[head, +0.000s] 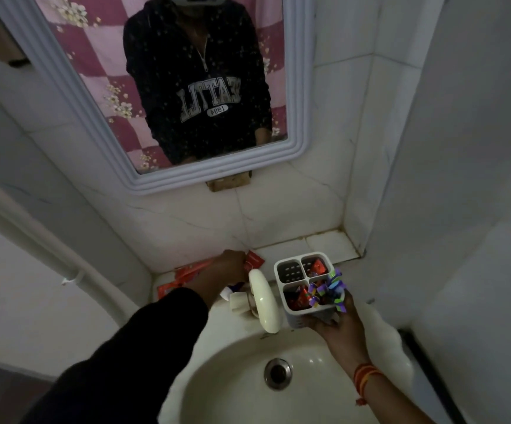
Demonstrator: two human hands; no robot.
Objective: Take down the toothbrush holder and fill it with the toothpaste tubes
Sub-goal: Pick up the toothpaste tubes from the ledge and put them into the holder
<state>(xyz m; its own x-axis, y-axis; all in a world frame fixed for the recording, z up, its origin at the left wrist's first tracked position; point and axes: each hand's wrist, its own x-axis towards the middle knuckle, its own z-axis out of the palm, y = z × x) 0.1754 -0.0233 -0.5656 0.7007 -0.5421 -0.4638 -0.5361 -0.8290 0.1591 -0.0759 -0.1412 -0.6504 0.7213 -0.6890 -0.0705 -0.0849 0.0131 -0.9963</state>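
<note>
My right hand (338,324) grips the white toothbrush holder (292,296) from below and holds it upright above the sink's right rim. The holder has several compartments; red tubes and purple-green tubes stick out of the front and right ones, and the back left one looks empty. My left hand (231,264) reaches to the ledge behind the sink and closes on a red toothpaste tube (254,261). More red toothpaste tubes (187,272) lie on the ledge to the left, partly hidden by my dark sleeve.
A white sink (232,377) with a metal drain (277,373) lies below. A cream tap (264,301) stands between my hands. A small white and purple tube (232,290) lies by the tap. A framed mirror (297,142) hangs on the tiled wall above.
</note>
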